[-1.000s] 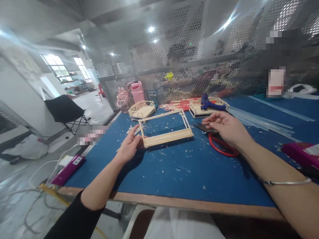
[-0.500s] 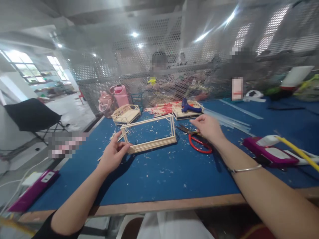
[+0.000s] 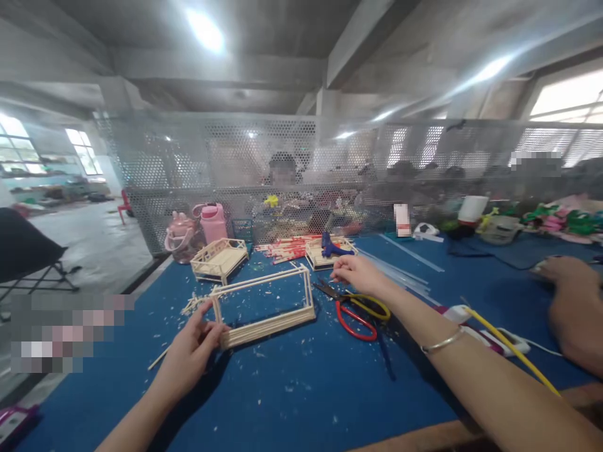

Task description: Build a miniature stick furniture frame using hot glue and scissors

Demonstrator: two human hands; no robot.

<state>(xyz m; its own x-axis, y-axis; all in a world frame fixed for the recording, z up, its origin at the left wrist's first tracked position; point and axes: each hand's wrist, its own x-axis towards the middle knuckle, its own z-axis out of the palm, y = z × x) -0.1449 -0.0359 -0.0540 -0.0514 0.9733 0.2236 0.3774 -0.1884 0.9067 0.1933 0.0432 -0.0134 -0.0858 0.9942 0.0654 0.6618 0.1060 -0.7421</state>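
My left hand (image 3: 195, 345) grips the left end of an open box-shaped frame (image 3: 268, 328) made of pale thin sticks, which stands on the blue tabletop. My right hand (image 3: 358, 274) is held above the table, its fingers curled in to the thumb; anything between them is too small to see. Just below it lie scissors (image 3: 354, 328) with one red and one yellow handle loop, blades pointing left toward the frame. Beyond the right fingertips, a blue glue gun (image 3: 335, 247) rests on a shallow stick-built tray (image 3: 320, 261).
Another stick tray (image 3: 220, 258) sits at the back left, before a pink bottle (image 3: 213, 224). Red-and-white sticks (image 3: 289, 250) are heaped between the trays. Clear glue sticks (image 3: 400, 274) lie to the right. Another person's arm (image 3: 577, 307) reaches in from the right. Stick scraps dot the tabletop.
The view has tilted up and swung right. My right hand has moved away from the scissors handles, toward the glue gun. Another person's arm has come into view. My left hand still holds the frame.
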